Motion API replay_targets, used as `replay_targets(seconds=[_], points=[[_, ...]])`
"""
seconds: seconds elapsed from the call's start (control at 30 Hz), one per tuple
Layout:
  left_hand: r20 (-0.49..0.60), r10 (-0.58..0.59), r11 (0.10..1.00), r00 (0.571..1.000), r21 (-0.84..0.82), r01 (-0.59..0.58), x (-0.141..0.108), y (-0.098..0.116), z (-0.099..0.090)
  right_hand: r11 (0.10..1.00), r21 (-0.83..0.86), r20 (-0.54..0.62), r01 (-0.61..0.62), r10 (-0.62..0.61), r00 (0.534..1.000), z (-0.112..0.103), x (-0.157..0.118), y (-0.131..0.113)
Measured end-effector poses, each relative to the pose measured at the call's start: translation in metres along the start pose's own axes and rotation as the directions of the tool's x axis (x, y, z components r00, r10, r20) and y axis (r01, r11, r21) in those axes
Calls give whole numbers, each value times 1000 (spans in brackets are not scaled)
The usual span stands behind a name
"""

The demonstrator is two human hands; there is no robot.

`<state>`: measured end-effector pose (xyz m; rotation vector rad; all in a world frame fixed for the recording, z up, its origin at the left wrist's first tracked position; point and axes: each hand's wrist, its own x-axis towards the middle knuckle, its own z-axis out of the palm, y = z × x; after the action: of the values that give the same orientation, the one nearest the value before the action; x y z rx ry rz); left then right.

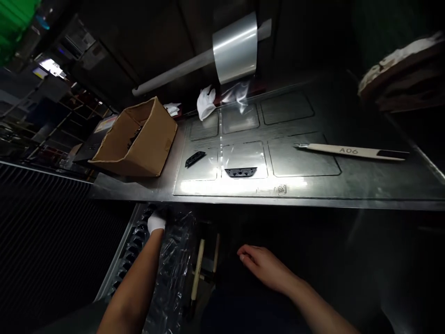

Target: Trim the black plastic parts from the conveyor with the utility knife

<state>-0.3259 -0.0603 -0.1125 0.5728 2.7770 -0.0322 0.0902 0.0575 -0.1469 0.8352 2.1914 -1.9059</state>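
My left hand [156,221], in a white glove, reaches down at the near end of a tray [120,255] with rows of dark parts, beside clear plastic film [174,260]. Its fingers are hidden in shadow, so what they touch is unclear. My right hand [259,264] is bare, held below the bench edge with its fingers curled together; nothing shows in it. On the metal bench [236,200], a black part [241,172] lies flat, and another black part [195,159] rests at an angle to its left.
An open cardboard box [149,144] stands at the bench's left. A knife marked A06 [347,150] lies on the right. Behind are a film roll [235,48] and a crumpled white cloth [206,103]. Wooden handles [198,271] stand below the bench edge.
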Motion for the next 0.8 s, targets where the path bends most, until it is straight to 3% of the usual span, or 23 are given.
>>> replay_targets(seconds=[0.1, 0.2, 0.3, 0.4, 0.47, 0.53, 0.57, 0.6, 0.63, 0.67, 0.73, 0.8], points=[[-73, -107, 993, 992, -64, 103, -10, 5, -10, 1000, 0, 8, 20, -20, 1000, 0, -2, 3], [-185, -120, 976, 975, -201, 81, -44, 18, -20, 999, -1, 0, 43, -43, 999, 2, -4, 3], [-324, 3, 936, 946, -333, -117, -99, 40, -28, 998, -4, -16, 66, -66, 998, 3, -6, 1], [-431, 251, 802, 867, -409, -436, -152, 72, -40, 997, -22, -24, 72, -72, 997, 3, -5, 1], [-458, 448, 653, 768, -419, -631, -174, 109, -53, 997, -37, -24, 74, -74, 997, 4, -5, 2], [-469, 633, 500, 616, -360, -787, -180, 155, -70, 996, -49, -26, 75, -76, 997, 5, -6, 2], [-436, 781, 383, 448, -234, -894, -178, 179, -78, 996, -52, -29, 75, -76, 997, 6, -7, 2], [-385, 864, 314, 324, -91, -945, -174, 202, -87, 996, -52, -34, 73, -75, 997, 6, -9, 2], [-337, 907, 263, 254, -22, -965, -169, 222, -94, 996, -50, -45, 71, -73, 996, 7, -10, 1], [-284, 938, 221, 200, 42, -974, -163, 238, -100, 997, -46, -59, 68, -70, 996, 6, -12, 1], [-216, 965, 179, 150, 118, -977, -154, 260, -108, 997, -34, -92, 62, -65, 994, 5, -15, 0], [-170, 980, 134, 103, 183, -974, -148, 268, -110, 998, -23, -118, 62, -65, 991, 3, -18, 1]])
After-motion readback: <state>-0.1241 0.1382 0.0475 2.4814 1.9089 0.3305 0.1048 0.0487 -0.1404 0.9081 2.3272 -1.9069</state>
